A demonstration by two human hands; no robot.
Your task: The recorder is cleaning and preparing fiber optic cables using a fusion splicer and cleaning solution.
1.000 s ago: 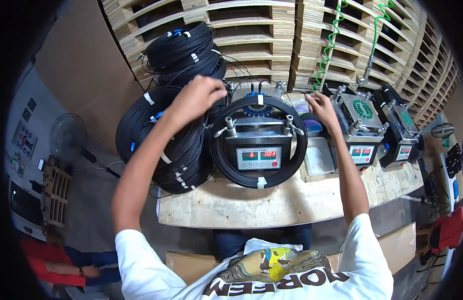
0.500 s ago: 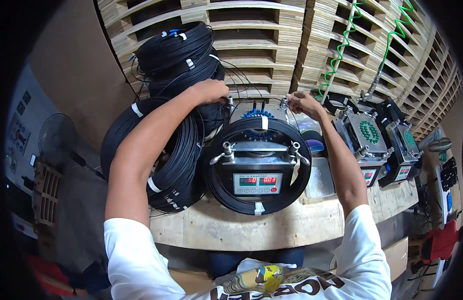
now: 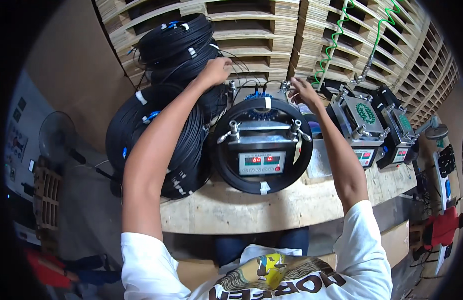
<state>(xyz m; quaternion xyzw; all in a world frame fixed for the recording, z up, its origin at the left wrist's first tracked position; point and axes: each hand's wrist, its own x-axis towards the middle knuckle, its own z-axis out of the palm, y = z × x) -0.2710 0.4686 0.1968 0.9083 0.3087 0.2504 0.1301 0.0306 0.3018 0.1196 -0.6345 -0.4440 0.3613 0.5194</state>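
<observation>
A metal polishing machine (image 3: pixel 261 137) with a lit red-and-green display panel (image 3: pixel 262 163) stands on the bench in front of me. A coil of black cable (image 3: pixel 307 155) with white tape encircles it, and several blue-ended connectors (image 3: pixel 261 96) ring its top plate. My left hand (image 3: pixel 216 71) hovers above the far left clamp post (image 3: pixel 232 86), fingers loosely bent and apart, with nothing visible in them. Beside the far right clamp post (image 3: pixel 285 86), my right hand (image 3: pixel 304 92) has its fingers apart; whether a fingertip touches the post is unclear.
Black cable coils (image 3: pixel 177 47) are stacked at the left, with a large coil (image 3: pixel 122 120) leaning nearby. Two similar machines (image 3: pixel 364 114) (image 3: pixel 402 122) stand right. A clear tray (image 3: pixel 319 159) sits beside the coil. Wooden pallets (image 3: pixel 246 37) and green air hoses (image 3: pixel 336 37) are behind.
My left hand has come off the far left post, upward. My right hand has shifted slightly at its post. The display reading has changed, and the whole view has moved a little.
</observation>
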